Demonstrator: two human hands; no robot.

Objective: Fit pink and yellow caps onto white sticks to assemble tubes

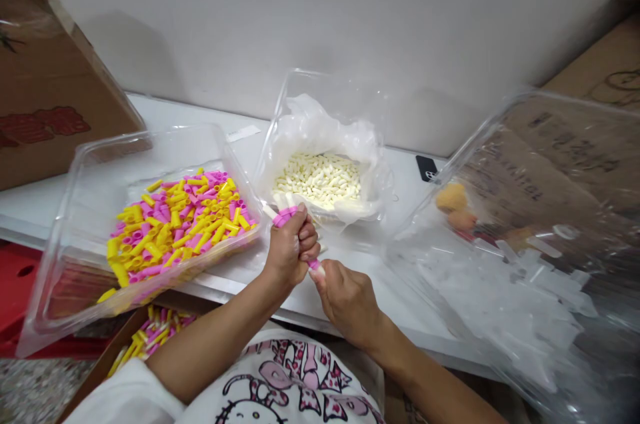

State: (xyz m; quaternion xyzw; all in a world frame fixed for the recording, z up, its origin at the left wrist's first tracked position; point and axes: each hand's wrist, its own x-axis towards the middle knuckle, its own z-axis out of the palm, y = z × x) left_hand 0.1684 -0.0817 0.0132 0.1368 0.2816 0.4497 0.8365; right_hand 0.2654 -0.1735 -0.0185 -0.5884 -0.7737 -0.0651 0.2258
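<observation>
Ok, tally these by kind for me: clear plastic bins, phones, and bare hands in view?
Clear plastic bins: 3 (left bin, middle bin, right bin)
Phone: 1
Bare hands: 2 (left hand, right hand)
Total: 6

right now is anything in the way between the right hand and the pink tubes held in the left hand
Nothing visible: the right hand is right at the lower end of a pink tube sticking out of the left hand.
</observation>
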